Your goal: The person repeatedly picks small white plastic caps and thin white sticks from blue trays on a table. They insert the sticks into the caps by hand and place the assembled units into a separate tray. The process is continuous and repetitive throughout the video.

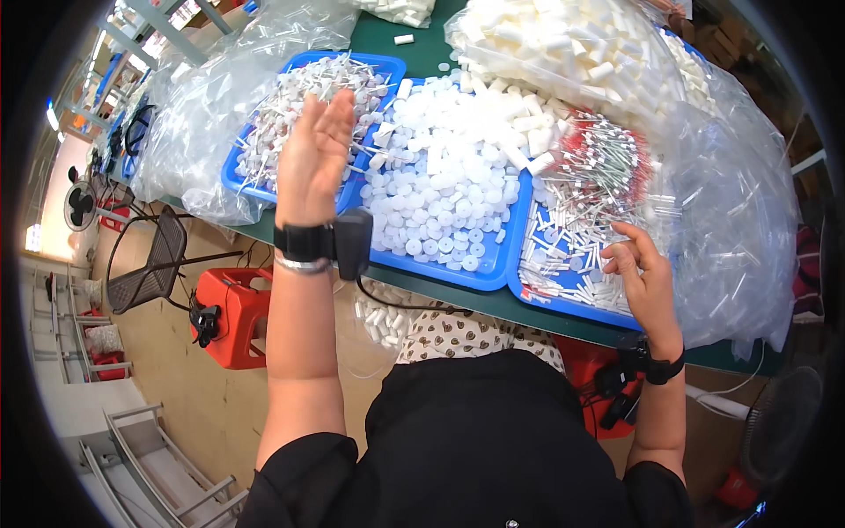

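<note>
While the left hand (pixel 314 154) hovers open, the right hand (pixel 641 275) pinches thin tubes (pixel 576 231) lying mixed-direction.

One view only: head-worn fisheye cam, left of a side-by-side pair, looking steeply down from above the person's chest. Upright, not mirrored; dark round rim at the corners, straight edges bowed. It faces fwd across a green table (pixel 422 48), whose near edge crosses mid-frame. Close range: left hand (pixel 314 158) raised near centre-left, right hand (pixel 641 275) lower at right, forearms entering from the bottom edge. Three blue trays (pixel 493 273) fill the centre, clear plastic bags (pixel 739 220) at far left and right. Floor, a red stool (pixel 233 317) and a dark chair (pixel 154 264) show at near left, below table level. No 2nd view, so no shared area.
</note>
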Tool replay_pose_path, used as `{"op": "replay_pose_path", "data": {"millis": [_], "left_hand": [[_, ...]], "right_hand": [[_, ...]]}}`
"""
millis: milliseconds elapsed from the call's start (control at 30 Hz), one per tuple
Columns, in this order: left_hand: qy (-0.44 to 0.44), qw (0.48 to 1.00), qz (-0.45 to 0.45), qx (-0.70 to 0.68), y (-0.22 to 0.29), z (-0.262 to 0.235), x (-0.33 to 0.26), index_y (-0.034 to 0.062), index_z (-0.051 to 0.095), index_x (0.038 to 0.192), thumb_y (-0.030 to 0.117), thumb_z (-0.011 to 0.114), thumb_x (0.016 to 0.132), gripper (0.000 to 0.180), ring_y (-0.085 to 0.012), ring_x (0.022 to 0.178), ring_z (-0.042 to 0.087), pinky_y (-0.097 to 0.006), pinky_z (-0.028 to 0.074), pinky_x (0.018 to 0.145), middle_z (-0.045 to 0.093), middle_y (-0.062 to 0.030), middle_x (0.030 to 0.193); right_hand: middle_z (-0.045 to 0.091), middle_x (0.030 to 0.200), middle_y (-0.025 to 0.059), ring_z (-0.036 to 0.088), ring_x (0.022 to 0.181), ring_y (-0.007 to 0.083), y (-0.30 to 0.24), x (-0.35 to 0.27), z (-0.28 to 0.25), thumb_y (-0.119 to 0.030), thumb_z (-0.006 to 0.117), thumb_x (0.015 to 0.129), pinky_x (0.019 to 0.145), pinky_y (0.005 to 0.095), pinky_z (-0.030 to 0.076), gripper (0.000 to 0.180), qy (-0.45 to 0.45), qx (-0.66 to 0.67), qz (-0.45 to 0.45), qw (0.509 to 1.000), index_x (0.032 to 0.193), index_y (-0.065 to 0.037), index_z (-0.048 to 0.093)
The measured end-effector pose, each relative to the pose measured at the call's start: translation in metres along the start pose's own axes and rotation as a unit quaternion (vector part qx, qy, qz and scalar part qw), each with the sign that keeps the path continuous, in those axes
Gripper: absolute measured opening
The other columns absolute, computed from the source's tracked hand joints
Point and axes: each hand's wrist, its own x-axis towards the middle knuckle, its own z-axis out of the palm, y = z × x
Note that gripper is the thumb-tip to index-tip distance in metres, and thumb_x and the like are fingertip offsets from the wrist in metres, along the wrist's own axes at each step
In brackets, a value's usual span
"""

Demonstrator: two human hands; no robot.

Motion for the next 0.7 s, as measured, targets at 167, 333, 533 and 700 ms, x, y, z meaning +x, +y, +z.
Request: {"op": "replay_pose_path", "data": {"millis": [167,333,533,700], "left_hand": [[-0.097,0.95,-0.05,0.292,-0.07,0.015,-0.071,-0.0011,0.057,0.119,0.017,0.062,0.093,0.032,-0.0145,0.09,0.064,-0.028,0.05,0.078,0.067,-0.0095,0.105],[-0.261,0.658,0.213,0.673,-0.111,0.016,-0.109,0.0038,0.066,0.105,0.007,0.069,0.08,0.026,-0.0258,0.093,0.058,-0.036,0.047,0.083,0.063,-0.0088,0.102],[-0.282,0.552,0.28,0.733,-0.124,0.025,-0.115,0.0051,0.067,0.096,0.006,0.067,0.075,0.021,-0.0256,0.086,0.055,-0.037,0.042,0.074,0.06,-0.0076,0.091],[-0.296,0.493,0.263,0.775,-0.129,0.021,-0.113,0.0091,0.067,0.088,0.007,0.068,0.076,0.012,-0.0249,0.084,0.055,-0.037,0.042,0.072,0.061,-0.0041,0.085]], "right_hand": [[0.068,0.08,0.0144,0.065,0.067,0.0182,0.009,0.005,-0.014,-0.011,0.061,0.092,0.064,0.0289,0.049,0.022,0.033,-0.114,0.004,0.993,0.111,-0.001,0.063],[0.066,0.089,0.0136,0.063,0.083,0.0336,0.012,0.014,-0.015,-0.007,0.063,0.083,0.071,0.0394,0.05,0.013,0.025,-0.26,-0.094,0.961,0.095,-0.003,0.066],[0.058,0.079,0.0097,0.061,0.075,0.0289,0.02,0.026,0.006,-0.005,0.062,0.078,0.067,0.0403,0.048,0.016,0.006,-0.343,-0.179,0.922,0.093,-0.007,0.067],[0.053,0.076,0.0073,0.06,0.071,0.0241,0.022,0.032,0.018,-0.004,0.058,0.074,0.063,0.0381,0.045,0.013,-0.009,-0.454,-0.213,0.865,0.084,-0.009,0.064]]}}
